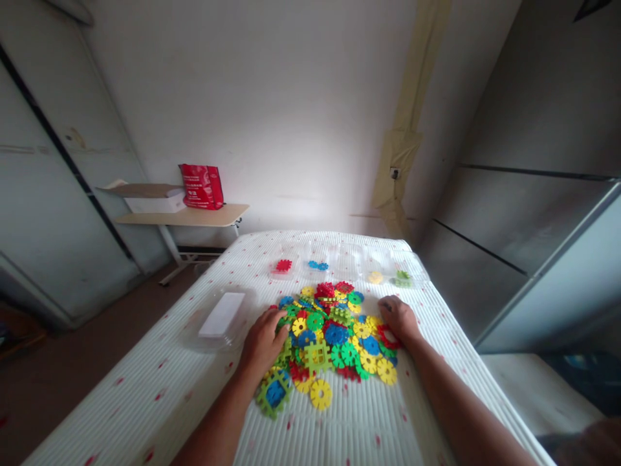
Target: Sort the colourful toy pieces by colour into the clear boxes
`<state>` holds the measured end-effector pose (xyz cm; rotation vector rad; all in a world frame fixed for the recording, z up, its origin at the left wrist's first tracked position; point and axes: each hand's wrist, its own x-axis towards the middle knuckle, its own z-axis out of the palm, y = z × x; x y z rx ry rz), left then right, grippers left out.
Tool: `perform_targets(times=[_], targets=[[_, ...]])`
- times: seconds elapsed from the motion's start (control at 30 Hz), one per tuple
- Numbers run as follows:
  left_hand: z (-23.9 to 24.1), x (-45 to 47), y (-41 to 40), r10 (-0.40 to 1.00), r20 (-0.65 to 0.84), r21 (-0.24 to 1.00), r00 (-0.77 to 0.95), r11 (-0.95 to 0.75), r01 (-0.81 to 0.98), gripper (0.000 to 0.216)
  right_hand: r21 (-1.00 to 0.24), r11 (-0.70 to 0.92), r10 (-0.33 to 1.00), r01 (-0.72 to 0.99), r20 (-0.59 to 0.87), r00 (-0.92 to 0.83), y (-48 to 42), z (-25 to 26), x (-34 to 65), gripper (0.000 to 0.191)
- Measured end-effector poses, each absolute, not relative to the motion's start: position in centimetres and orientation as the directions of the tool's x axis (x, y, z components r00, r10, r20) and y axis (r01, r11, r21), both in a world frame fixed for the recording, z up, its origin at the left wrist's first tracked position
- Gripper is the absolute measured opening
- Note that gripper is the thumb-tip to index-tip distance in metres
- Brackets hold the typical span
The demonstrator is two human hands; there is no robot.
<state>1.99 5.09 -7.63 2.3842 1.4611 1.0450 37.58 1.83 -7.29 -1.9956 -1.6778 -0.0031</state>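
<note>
A heap of flat plastic toy pieces point(334, 333), round gears and squares in red, yellow, green and blue, lies on a white ribbed cloth with red specks point(349, 427). My left hand point(264, 340) rests on the heap's left edge, fingers curled down onto the pieces. My right hand point(398, 318) lies on the heap's right edge, fingers bent over red and yellow pieces. Whether either hand grips a piece is hidden. Beyond the heap sit small sorted groups: red pieces point(283, 265), blue pieces point(317, 265), a yellow piece point(375, 277) and green pieces point(402, 278).
A clear plastic container with a white lid point(222, 316) stands left of the heap. A side table point(187, 217) by the wall carries a red bag point(202, 186) and an open cardboard box point(148, 194). Cabinet panels rise on the right.
</note>
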Motion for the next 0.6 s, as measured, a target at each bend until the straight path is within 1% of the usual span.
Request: perform_targets(times=[0.17,0.33,0.6], targets=[[-7.37,2.01,4.98,0.844,0.450,0.468,0.290,-0.500,0.728,0.027,-0.368,-0.083,0.921,0.926,0.327,0.213,1.74,-7.21,37.55,0.022],[-7.37,2.02,4.83,0.833,0.475,0.478,0.283,-0.515,0.712,0.027,-0.360,-0.078,0.918,0.930,0.337,0.207,1.77,-7.32,37.66,0.022],[-7.61,1.96,5.02,0.834,0.463,0.472,0.300,-0.518,0.713,0.029,-0.360,-0.083,0.918,0.929,0.335,0.212,1.77,-7.34,37.57,0.024]])
